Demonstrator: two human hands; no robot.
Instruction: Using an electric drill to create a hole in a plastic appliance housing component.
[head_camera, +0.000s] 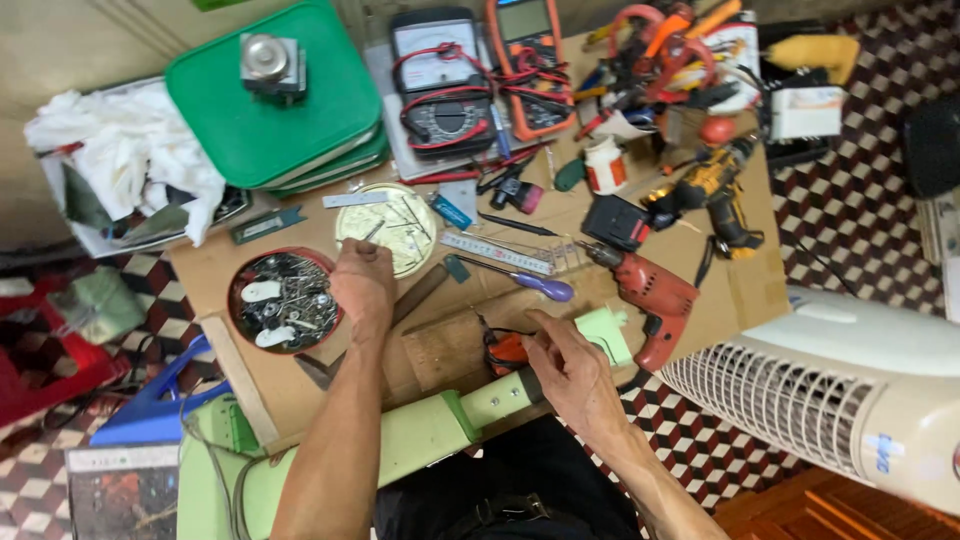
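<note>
Two bare hands work over our crowded table (745, 290), one steadying, one picking.

Our right hand (570, 375) presses down on the pale green plastic part (500, 395) at 6 o'clock, fingers narrow on its top, likely pinning it. Our left hand (362, 283) hangs curled between the red tin (284, 300) of screws at 9 o'clock and the cream tin lid (390, 225) of small nails at 11 o'clock; whether it pinches anything, we cannot tell.

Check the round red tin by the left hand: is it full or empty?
Full, or nearly so. The round red tin shows a heap of small metal hardware and a few white pieces up to its rim. The left hand rests at its right edge.
</note>
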